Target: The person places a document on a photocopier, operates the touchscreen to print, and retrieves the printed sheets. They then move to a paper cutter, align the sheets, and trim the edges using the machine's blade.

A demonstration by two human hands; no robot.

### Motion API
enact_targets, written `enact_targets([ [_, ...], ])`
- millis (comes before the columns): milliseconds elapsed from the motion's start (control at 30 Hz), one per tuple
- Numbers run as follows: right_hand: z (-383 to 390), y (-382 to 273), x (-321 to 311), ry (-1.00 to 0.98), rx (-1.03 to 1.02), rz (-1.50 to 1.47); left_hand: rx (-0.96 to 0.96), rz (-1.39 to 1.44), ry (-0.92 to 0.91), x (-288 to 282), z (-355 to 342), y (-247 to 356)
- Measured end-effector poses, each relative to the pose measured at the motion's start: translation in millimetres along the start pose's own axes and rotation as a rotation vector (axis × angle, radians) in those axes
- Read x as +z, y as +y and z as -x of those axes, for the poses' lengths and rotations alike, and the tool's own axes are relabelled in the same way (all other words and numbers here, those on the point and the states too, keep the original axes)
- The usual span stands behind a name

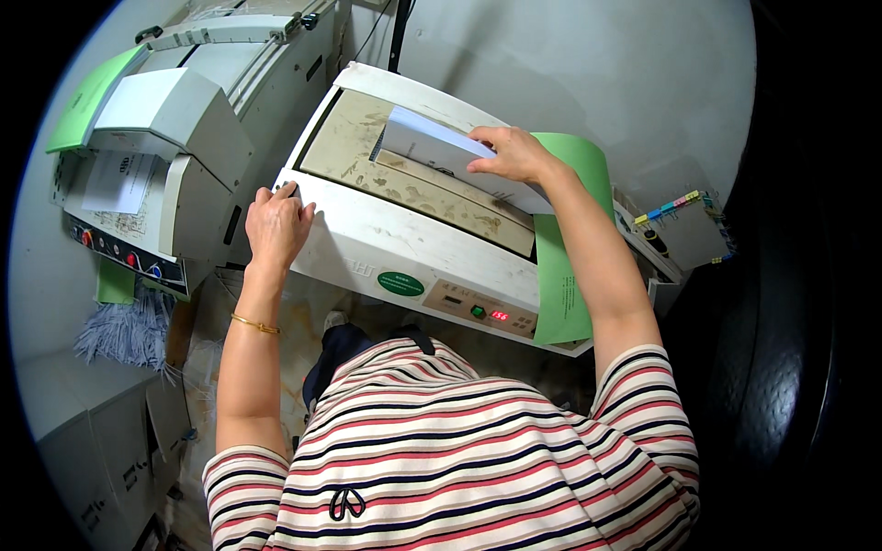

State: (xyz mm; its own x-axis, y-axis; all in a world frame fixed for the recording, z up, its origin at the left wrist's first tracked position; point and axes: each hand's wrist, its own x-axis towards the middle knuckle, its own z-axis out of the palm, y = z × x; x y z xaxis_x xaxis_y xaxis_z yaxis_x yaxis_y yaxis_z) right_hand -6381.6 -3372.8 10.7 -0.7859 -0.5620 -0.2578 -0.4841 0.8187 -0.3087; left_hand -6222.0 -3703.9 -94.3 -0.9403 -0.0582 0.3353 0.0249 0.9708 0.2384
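Note:
A white binding machine [335, 230] with a stained beige top stands in front of me. A white paper booklet [418, 140] stands on edge in the long slot across that top. My right hand [514, 156] pinches the booklet's upper edge near its right end, thumb on the near side. At the machine's left front corner is my left hand [278, 225], its fingers curled over a small dark part that they mostly hide. A green sheet [562, 275] drapes over the machine's right end, partly behind my right forearm. The front panel [478, 310] has a green switch and a lit red display.
A grey paper cutter [193, 119] stands at the left, with a printed sheet [119, 179] and a green sheet [92, 101] on it. Paper strips [129, 326] hang below. A holder with coloured clips [680, 220] is at the right, before a pale wall [597, 64].

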Motion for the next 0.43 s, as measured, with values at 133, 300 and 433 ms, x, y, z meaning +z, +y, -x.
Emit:
enact_targets([
  [133,2.0,0.8,-0.3,0.006,-0.013,-0.012,0.007,-0.001,0.011,0.4,0.7,1.3],
  [300,-1.3,-5.9,-3.6,-0.009,-0.004,-0.018,-0.033,0.019,-0.033,-0.5,-0.4,0.5],
  [433,-4.5,-12.7,-5.6,-0.030,0.031,0.058,-0.028,0.026,-0.010,-0.4,0.7,-0.3],
])
